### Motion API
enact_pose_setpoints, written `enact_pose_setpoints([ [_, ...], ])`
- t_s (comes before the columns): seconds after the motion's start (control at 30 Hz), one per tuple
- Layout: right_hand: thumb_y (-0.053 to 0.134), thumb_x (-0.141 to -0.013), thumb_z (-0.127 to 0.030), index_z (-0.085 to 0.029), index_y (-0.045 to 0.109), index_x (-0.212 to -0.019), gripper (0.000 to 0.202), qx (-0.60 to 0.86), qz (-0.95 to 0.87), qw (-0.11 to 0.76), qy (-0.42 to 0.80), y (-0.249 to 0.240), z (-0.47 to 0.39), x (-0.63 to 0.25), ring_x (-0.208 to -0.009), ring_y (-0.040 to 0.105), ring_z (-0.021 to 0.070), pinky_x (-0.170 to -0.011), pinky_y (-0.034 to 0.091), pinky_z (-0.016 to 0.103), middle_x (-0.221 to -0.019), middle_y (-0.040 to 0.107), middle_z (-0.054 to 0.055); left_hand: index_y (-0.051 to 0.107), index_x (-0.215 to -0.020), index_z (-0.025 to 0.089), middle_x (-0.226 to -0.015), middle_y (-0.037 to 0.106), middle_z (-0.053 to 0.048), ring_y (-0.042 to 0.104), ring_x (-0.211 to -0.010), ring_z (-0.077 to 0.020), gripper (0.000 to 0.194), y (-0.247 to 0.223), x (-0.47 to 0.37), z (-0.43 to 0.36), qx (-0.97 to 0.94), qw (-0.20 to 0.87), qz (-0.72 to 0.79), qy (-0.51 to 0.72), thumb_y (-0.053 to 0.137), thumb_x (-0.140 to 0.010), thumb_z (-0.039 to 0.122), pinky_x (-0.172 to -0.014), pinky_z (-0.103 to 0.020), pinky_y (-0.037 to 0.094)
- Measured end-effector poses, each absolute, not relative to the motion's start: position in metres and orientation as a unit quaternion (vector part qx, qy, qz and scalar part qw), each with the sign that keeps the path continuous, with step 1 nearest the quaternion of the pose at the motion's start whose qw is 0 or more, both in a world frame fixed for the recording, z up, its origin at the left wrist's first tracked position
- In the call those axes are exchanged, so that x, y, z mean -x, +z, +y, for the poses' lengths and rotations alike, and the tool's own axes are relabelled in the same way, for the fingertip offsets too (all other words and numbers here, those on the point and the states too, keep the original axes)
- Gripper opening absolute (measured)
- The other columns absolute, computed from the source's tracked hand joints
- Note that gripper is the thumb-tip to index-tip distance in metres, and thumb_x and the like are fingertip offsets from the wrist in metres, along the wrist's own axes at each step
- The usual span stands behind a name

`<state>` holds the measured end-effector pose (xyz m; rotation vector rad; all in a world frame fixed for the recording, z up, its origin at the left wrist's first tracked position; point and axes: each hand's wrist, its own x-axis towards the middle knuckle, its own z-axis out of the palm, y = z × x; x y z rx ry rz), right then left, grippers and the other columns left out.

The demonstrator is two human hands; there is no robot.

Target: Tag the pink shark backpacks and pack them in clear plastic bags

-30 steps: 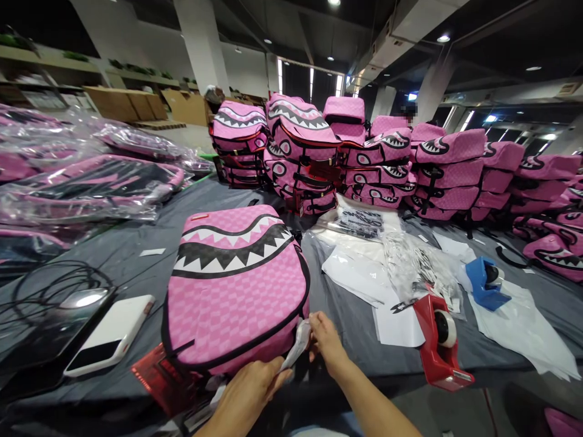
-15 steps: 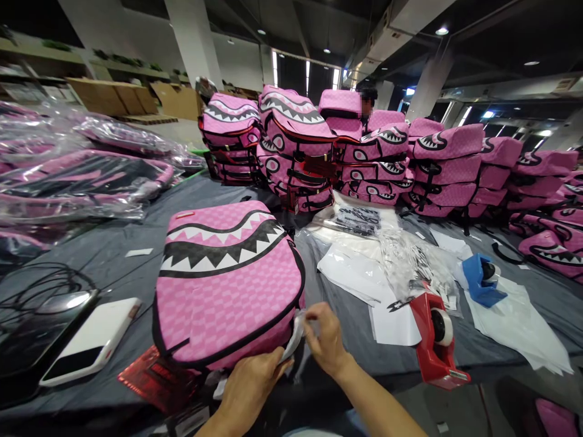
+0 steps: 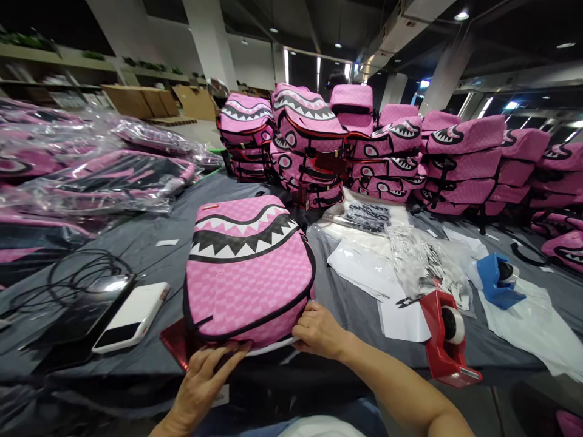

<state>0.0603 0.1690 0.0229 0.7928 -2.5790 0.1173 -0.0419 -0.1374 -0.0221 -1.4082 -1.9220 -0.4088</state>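
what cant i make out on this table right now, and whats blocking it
- Head view: the near backpack's back and straps, hidden beneath its front.
- Head view: most of the white strip, covered by the backpack and right hand.
- Head view: the red packet's far part, under the backpack.
- Head view: lettering on the printed bag, too small to read.
- Head view: the pink item low at right, cut off by the edge.

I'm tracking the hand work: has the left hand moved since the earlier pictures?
Yes. Against the white device, the left hand has moved leftward, closer to it, now at the pink backpack's near edge.
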Motion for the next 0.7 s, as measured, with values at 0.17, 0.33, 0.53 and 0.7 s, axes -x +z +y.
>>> enact_pose_setpoints([
  [0.17, 0.060, -0.080, -0.023, -0.023, 0.052, -0.080, 0.007, -0.263, -0.934, 0.236, 0.045, 0.007, 0.163, -0.055, -0.062, 0.056, 0.0171, -0.078, 0.043, 0.033, -0.064, 0.064, 0.000, 0.049, -0.146, 0.019, -0.115, 0.072, -0.011, 0.068, -0.103, -0.0237, 0.050, 0.005, 0.009, -0.099, 0.531, 0.318, -0.758, -0.204, 0.058, -0.098, 0.023, -0.099, -0.037, 0.050],
  [0.33, 0.063, -0.080, -0.027, -0.020, 0.054, -0.091, 0.016, -0.240, -0.940, 0.238, 0.046, 0.002, 0.163, -0.056, -0.060, 0.057, 0.0177, -0.077, 0.045, 0.034, -0.066, 0.065, 0.000, 0.061, -0.129, 0.016, -0.119, 0.074, -0.012, 0.072, -0.103, -0.0217, 0.040, 0.024, 0.006, -0.049, 0.579, 0.059, -0.760, -0.290, 0.039, -0.103, 0.036, -0.087, -0.030, 0.058],
  [0.53, 0.057, -0.089, -0.030, -0.018, 0.055, -0.099, 0.016, -0.222, -0.947, 0.229, 0.040, 0.005, 0.168, -0.059, -0.065, 0.058, 0.0188, -0.080, 0.049, 0.034, -0.069, 0.064, 0.002, 0.074, -0.100, 0.019, -0.094, 0.079, -0.008, 0.075, -0.085, -0.0204, 0.046, 0.037, 0.034, -0.011, 0.530, -0.341, -0.698, -0.340, 0.031, -0.099, 0.036, -0.075, -0.030, 0.061],
  [0.7, 0.051, -0.094, -0.020, -0.015, 0.057, -0.113, 0.021, -0.193, -0.951, 0.226, 0.080, 0.018, 0.160, -0.078, -0.090, 0.065, 0.0196, -0.098, 0.050, 0.035, -0.091, 0.071, 0.007, 0.071, -0.098, 0.016, -0.086, 0.078, -0.008, 0.074, -0.071, -0.0208, 0.055, 0.048, 0.018, -0.014, 0.454, -0.399, -0.709, -0.364, 0.032, -0.098, 0.055, -0.064, -0.030, 0.061],
])
